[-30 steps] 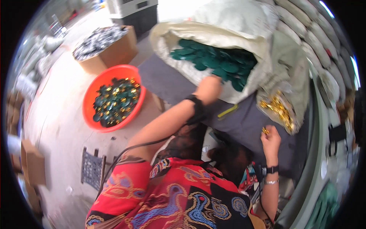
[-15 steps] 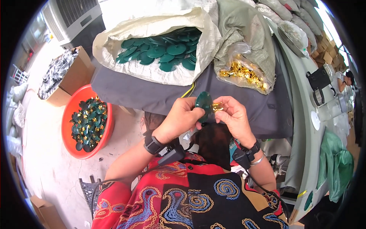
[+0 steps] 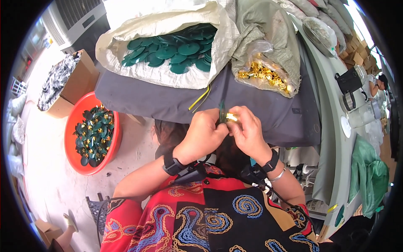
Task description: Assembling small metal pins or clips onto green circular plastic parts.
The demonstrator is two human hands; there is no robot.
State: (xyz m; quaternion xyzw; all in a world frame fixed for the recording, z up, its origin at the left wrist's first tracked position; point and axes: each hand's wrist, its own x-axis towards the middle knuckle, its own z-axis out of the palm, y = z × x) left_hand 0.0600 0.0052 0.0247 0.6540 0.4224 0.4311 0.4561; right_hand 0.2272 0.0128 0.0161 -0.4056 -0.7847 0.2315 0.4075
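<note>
Over the near edge of the dark cloth-covered table, my left hand (image 3: pixel 205 131) pinches a dark green plastic disc (image 3: pixel 222 110), now seen nearly edge-on. My right hand (image 3: pixel 248 129) holds a shiny gold piece (image 3: pixel 231 117) against the disc's right face. The fingers of both hands are closed and almost meet; they hide the lower part of the disc and how the two parts join. Beyond them, a white woven sack (image 3: pixel 168 79) lies open with many green discs inside. To its right, a grey-green sack (image 3: pixel 282 50) holds a clear bag of gold pieces (image 3: pixel 264 75).
On the floor at left stands a red-orange basin (image 3: pixel 118 136) of green discs with gold pieces. Behind it is a cardboard box (image 3: pixel 82 80) of grey scraps. A grey-green ledge (image 3: pixel 331 138) runs along the right, with a green plastic bag (image 3: pixel 367 178). A person's foot (image 3: pixel 70 222) shows at lower left.
The disc has turned from its tilted face to nearly edge-on, and my hands have come closer together around it. The view has shifted slightly. A person's leg and foot have appeared at lower left.
</note>
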